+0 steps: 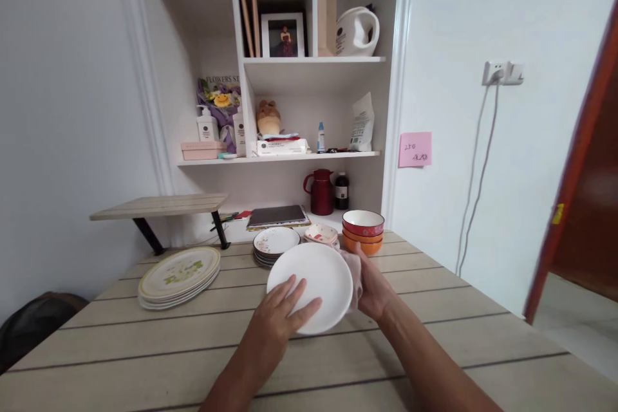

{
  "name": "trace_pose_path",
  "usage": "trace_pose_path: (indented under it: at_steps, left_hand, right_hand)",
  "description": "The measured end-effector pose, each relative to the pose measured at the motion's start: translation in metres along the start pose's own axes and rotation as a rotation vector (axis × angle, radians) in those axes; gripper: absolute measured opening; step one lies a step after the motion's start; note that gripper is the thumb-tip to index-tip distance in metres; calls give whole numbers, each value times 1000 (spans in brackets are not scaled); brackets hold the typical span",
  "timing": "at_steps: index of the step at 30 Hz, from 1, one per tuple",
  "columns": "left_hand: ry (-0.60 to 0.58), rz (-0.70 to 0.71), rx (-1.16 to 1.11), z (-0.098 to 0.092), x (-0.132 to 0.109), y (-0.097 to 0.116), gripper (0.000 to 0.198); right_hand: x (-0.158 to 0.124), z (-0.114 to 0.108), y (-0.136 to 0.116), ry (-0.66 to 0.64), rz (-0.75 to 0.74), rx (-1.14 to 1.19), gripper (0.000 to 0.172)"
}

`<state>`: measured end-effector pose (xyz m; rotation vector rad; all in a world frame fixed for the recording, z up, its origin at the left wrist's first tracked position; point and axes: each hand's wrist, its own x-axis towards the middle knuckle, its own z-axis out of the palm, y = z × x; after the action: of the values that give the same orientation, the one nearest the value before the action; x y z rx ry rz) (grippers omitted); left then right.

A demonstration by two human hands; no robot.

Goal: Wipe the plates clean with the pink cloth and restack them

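Observation:
I hold a plain white plate [316, 280] tilted up above the wooden table [434, 328], its face toward me. My left hand [280, 318] lies on the plate's lower left, fingers spread flat across the face. My right hand [371, 286] grips the plate's right edge through a pale cloth [354, 270] that is bunched behind the rim.
A stack of large green-patterned plates [179, 275] lies at the left. Behind the held plate are a stack of small flowered plates [276, 243], a small patterned bowl [321, 234] and stacked red and orange bowls [363, 230]. Wall shelves [309, 154] stand at the back.

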<state>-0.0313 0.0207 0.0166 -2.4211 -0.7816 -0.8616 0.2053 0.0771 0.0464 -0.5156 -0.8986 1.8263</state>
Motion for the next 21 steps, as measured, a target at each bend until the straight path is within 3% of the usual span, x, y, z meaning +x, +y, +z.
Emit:
trace_pose_path:
  at_steps: [4, 7, 9, 11, 13, 14, 15, 17, 19, 21]
  left_hand:
    - [-33, 98, 134, 2, 1, 2, 50]
    - [37, -22, 99, 9, 1, 3, 54]
    - [224, -309, 2, 14, 2, 0, 57]
    - [491, -704, -190, 16, 4, -6, 63]
    - [716, -1078, -561, 13, 6, -11, 76]
    - [761, -1214, -841, 10, 6, -13, 77]
    - [750, -1296, -1152, 6, 7, -13, 77]
    - [602, -1288, -1722, -2, 9, -8, 80]
    - [447, -1178, -2036, -6, 11, 0, 79]
    - [366, -1185, -2161, -7, 13, 8, 72]
  right_hand:
    - [-9, 2, 3, -48, 22, -131, 52]
    - [-5, 1, 14, -30, -12, -197, 64]
    - [0, -1, 20, 16, -49, -164, 64]
    - [4, -3, 23, 68, -68, -103, 63]
    - [5, -4, 25, 91, -69, -63, 65]
    - [5, -4, 26, 90, -71, -55, 68]
    - [5, -2, 27, 85, -78, -54, 71]
    - [4, 2, 31, 59, -90, -61, 74]
    - [3, 9, 35, 8, -93, -71, 76]
    - [3, 15, 41, -31, -85, -86, 75]
